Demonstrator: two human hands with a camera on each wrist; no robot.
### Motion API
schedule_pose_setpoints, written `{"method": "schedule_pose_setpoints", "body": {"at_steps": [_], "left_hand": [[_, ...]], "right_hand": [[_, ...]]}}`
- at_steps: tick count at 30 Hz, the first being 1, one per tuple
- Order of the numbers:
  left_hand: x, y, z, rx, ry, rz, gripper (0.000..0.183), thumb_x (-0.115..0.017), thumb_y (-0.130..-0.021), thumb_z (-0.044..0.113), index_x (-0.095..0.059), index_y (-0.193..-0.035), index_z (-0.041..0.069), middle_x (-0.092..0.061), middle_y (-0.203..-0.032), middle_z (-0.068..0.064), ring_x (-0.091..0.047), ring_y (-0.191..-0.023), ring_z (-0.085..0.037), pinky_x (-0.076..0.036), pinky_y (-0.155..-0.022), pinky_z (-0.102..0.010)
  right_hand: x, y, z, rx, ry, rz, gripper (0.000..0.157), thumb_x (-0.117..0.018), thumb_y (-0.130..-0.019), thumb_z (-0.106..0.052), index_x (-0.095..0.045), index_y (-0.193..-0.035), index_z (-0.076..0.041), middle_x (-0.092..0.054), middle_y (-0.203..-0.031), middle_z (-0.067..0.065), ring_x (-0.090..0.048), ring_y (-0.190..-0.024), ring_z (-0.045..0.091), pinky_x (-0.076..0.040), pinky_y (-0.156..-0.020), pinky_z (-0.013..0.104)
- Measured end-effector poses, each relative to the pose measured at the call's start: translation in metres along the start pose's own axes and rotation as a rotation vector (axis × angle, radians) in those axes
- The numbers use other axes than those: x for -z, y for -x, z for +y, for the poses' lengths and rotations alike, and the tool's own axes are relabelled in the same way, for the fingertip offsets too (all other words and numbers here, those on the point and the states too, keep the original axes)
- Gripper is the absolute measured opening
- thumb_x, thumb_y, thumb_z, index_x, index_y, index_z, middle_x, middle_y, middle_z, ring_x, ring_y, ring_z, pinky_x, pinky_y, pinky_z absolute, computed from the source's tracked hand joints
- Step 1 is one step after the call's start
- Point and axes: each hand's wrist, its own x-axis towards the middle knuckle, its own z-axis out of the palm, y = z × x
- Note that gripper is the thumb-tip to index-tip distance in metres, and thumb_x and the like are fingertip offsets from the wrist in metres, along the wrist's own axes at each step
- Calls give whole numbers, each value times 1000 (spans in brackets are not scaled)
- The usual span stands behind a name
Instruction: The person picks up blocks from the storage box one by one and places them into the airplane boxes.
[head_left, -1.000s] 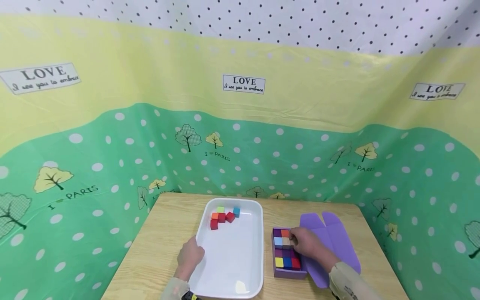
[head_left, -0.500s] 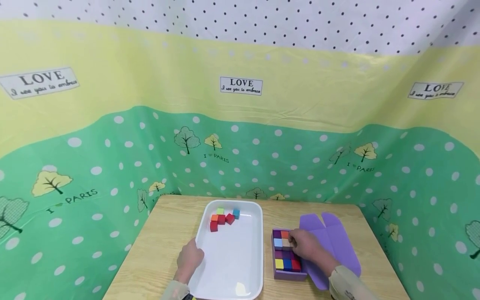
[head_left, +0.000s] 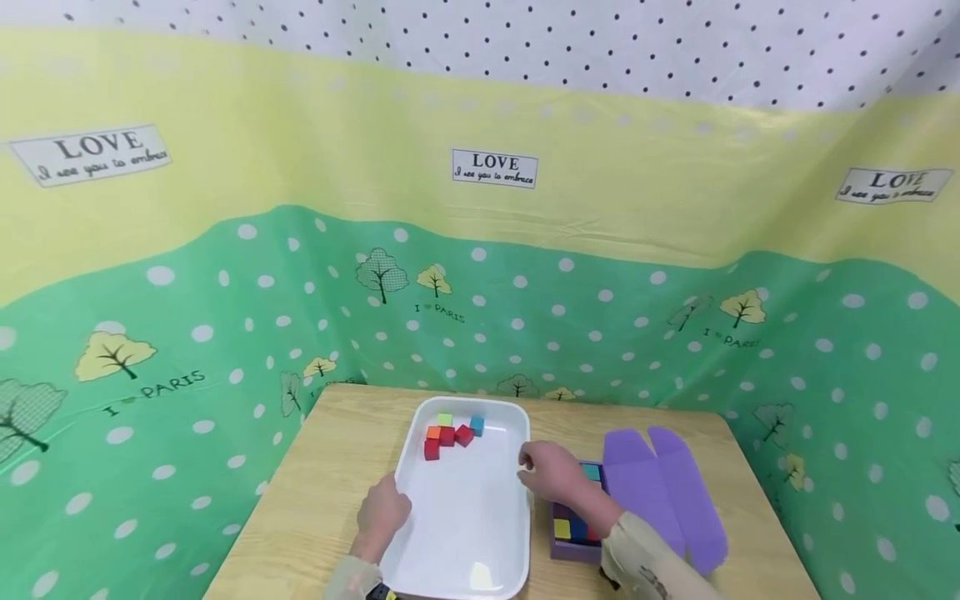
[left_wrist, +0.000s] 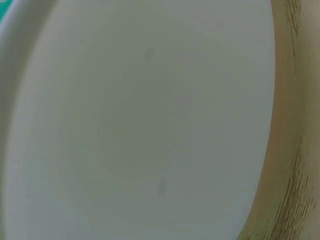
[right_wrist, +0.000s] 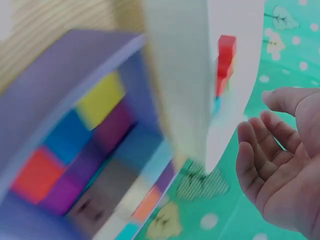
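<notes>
My left hand (head_left: 382, 510) holds the left rim of a white tray (head_left: 465, 525), its fingertips reaching over the edge. In the left wrist view the tray's pale surface (left_wrist: 150, 125) fills most of the picture, with the hand out of sight. Small coloured cubes, among them a lime one (head_left: 445, 419), a blue one (head_left: 477, 426) and an orange one (head_left: 433, 432), lie at the tray's far left. Over the tray's right rim is my right hand (head_left: 551, 473), loosely curved; the right wrist view shows thumb and fingers apart and nothing between them. Its forearm partly covers a purple box (head_left: 576, 552) of coloured cubes.
The box's purple lid flaps (head_left: 660, 492) spread out to the right on the wooden table (head_left: 315, 467). A patterned curtain (head_left: 480, 317) encloses the table at the back and both sides.
My right hand has moved left from the box to the tray's right rim, baring a teal cube in the box. The left hand and the cubes in the tray stay put.
</notes>
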Motion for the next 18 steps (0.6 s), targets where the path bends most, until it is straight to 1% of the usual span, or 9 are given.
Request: {"method": "schedule_pose_setpoints", "body": {"at_steps": [4, 6, 9, 11, 14, 15, 18], "left_hand": [[-2, -1, 1, -6, -4, 4, 40, -52, -73, 7, -54, -113, 3, -62, -92, -15, -58, -66, -25, -46, -48, -41], [-3, -1, 1, -9, -3, 10, 40, -52, -73, 6, -54, -113, 2, -62, -91, -15, -58, -66, -26, -46, -48, -41], [-3, -1, 0, -8, 0, 11, 39, -51, -73, 5, -54, -112, 3, -63, -89, -14, -58, -65, -25, -45, -47, -40], [-2, -1, -1, -4, 2, 12, 39, -51, -73, 5, -55, -112, 3, -63, -88, -14, -58, -63, -24, -45, -45, -39], [-2, -2, -2, -7, 3, 20, 40, -52, -72, 5, -55, -112, 4, -63, -86, -13, -57, -62, -24, -44, -44, -39], [-2, -1, -2, -7, 5, 24, 41, -52, -71, 5, -56, -112, 5, -63, -86, -13, -57, -61, -25, -44, -44, -39], [-3, -1, -3, -8, 7, 25, 42, -52, -70, 5, -55, -112, 5, -63, -85, -14, -57, -61, -25, -44, -44, -39]], "right_hand": [[-14, -29, -18, 25, 2, -38, 11, -65, -76, -26, -60, -81, -17, -52, -72, -10, -47, -63, 6, -42, -56, 23], [-24, -44, -23, 44, 12, -40, 13, -64, -76, -26, -61, -83, -16, -54, -75, -8, -48, -66, 7, -43, -58, 24], [-39, -66, -28, 53, 40, -42, 17, -64, -75, -25, -62, -89, -16, -55, -84, -5, -51, -71, 9, -44, -59, 25], [-50, -79, -31, 48, 64, -53, 22, -64, -75, -24, -62, -95, -16, -54, -91, -3, -51, -73, 10, -44, -58, 25], [-68, -98, -34, 23, 95, -99, 28, -64, -74, -21, -60, -100, -15, -51, -99, -2, -51, -72, 11, -43, -55, 26], [-75, -103, -35, 12, 118, -115, 32, -64, -73, -21, -58, -104, -14, -51, -103, -1, -52, -74, 12, -44, -57, 26], [-93, -118, -37, -29, 178, -165, 48, -64, -73, -20, -51, -118, -15, -45, -121, 4, -54, -90, 18, -48, -64, 32]]}}
